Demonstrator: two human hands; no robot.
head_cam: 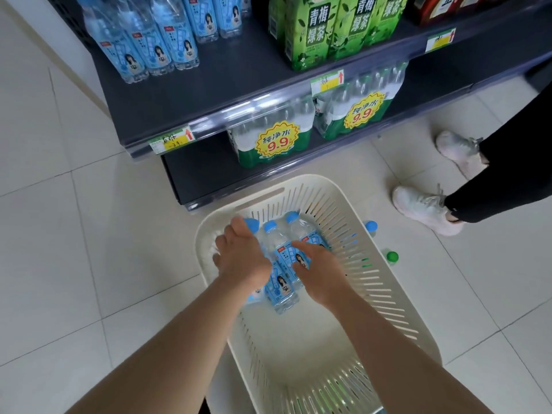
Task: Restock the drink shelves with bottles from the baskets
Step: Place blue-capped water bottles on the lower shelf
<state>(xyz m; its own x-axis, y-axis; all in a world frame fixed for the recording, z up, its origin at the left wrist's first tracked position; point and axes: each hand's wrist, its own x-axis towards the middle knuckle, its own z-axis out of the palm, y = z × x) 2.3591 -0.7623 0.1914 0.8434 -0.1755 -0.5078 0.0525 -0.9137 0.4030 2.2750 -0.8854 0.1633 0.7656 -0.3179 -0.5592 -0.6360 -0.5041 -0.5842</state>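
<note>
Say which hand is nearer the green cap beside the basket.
Right. The right hand rests on bottles in the basket, across its wall from the green cap; the left hand is farther left, on the leftmost bottle.

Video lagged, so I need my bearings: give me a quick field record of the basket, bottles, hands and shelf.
basket: white, on the floor before the shelf
contents: three blue-capped bottles lying side by side at the far end
left hand: grips left bottle
right hand: on right bottle, grip unclear
middle bottle: between the hands
shelf bottles: same blue label, standing at left
outside basket: blue cap, green cap
</note>
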